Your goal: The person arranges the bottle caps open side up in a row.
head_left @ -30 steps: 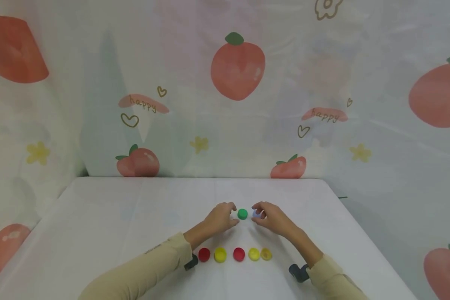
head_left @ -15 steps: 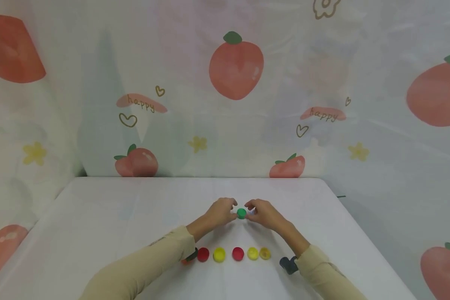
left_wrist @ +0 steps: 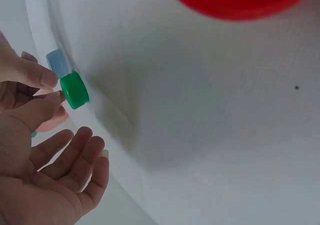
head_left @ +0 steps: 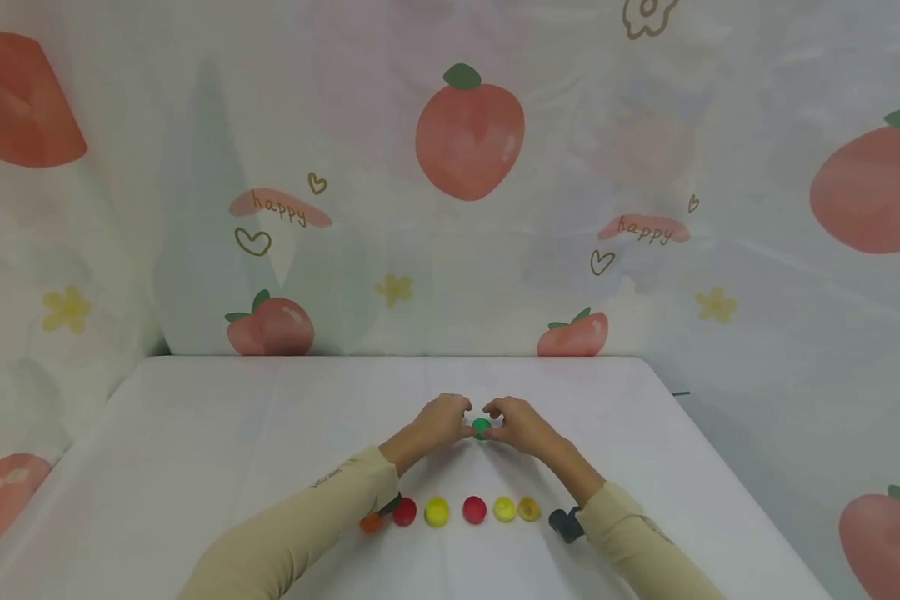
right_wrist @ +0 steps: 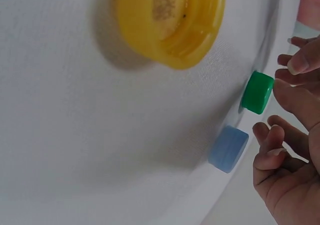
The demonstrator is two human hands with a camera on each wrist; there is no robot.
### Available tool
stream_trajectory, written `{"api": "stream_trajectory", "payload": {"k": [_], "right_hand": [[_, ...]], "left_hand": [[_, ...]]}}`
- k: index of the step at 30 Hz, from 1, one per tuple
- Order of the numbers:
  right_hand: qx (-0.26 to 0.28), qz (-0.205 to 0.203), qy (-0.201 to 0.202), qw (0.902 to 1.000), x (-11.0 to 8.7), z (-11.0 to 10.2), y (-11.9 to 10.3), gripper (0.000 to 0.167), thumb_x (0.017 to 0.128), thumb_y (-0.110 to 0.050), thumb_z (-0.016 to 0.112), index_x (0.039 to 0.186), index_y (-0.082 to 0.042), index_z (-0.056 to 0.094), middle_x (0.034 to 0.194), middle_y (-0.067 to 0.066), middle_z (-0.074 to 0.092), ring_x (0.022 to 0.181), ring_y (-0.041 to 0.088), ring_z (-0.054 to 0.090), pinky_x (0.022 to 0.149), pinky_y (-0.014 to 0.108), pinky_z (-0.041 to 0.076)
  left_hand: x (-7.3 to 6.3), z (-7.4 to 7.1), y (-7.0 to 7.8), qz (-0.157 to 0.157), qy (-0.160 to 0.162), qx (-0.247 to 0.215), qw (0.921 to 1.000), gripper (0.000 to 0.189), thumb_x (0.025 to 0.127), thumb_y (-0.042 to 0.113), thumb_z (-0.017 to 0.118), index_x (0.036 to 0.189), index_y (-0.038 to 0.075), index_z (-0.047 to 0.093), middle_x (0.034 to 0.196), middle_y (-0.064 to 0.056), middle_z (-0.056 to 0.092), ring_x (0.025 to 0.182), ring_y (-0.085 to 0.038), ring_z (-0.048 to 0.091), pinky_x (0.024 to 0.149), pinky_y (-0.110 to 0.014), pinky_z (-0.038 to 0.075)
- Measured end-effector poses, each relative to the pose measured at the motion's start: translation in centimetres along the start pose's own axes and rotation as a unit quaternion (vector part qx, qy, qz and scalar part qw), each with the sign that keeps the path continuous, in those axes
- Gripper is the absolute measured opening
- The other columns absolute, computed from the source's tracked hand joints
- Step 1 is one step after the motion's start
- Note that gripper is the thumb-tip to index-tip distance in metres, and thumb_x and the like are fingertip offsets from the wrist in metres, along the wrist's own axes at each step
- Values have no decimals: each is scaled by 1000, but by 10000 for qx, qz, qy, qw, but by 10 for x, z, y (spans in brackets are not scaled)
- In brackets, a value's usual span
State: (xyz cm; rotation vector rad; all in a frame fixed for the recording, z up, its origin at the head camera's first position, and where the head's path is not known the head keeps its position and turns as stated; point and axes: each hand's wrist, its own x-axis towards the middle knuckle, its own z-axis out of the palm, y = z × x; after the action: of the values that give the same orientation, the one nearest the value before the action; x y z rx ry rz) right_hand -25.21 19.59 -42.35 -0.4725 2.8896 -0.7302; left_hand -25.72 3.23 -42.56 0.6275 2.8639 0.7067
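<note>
A green bottle cap (head_left: 482, 428) sits on the white table between my two hands in the head view. My left hand (head_left: 441, 421) is at its left, thumb close to the cap and fingers loosely bent. From the right, my right hand (head_left: 525, 427) comes in with its thumb tip right at the cap, overlapping it. Neither hand's fingers wrap round the cap. Beside the green cap stands a blue bottle cap (right_wrist: 229, 149), seen in both wrist views; my right hand hides it in the head view.
Nearer my body runs a row of caps: orange (head_left: 371, 522), red (head_left: 404, 512), yellow (head_left: 437, 512), another red (head_left: 474, 510), pale yellow (head_left: 504, 509) and golden yellow (head_left: 528, 509). A peach-printed cloth (head_left: 390, 167) hangs behind the table.
My right hand has moved left from the blue cap to the green one, covering the blue in the head view. My left hand has edged closer, and the orange cap has come into view.
</note>
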Motion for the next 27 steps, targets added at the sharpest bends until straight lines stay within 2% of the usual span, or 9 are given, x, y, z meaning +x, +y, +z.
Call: {"api": "stream_trajectory", "payload": {"k": [12,19,27], "right_hand": [[-231,64,-105,9997,7,6,4,36,77,-8,77,110,-2,64,97,6,63,95,22,58,85,37,48],[-226,-82,-127,9996,6,9,6,33,76,-6,77,106,0,65,90,3,64,89,18,58,85,35,48],[-106,-294,14,9995,1,8,4,28,78,-5,76,103,-2,64,87,2,62,86,18,58,82,35,48]], "left_hand": [[1,-4,-1,4,-53,22,10000,37,83,21,73,114,3,63,100,-5,65,91,-17,61,79,-28,50],[2,2,2,-164,-180,0,9997,37,83,21,73,114,3,63,101,-5,65,90,-16,60,79,-28,49],[2,8,-1,-69,-146,-243,9996,30,87,16,69,112,1,64,98,-6,66,88,-16,61,79,-28,50]]}}
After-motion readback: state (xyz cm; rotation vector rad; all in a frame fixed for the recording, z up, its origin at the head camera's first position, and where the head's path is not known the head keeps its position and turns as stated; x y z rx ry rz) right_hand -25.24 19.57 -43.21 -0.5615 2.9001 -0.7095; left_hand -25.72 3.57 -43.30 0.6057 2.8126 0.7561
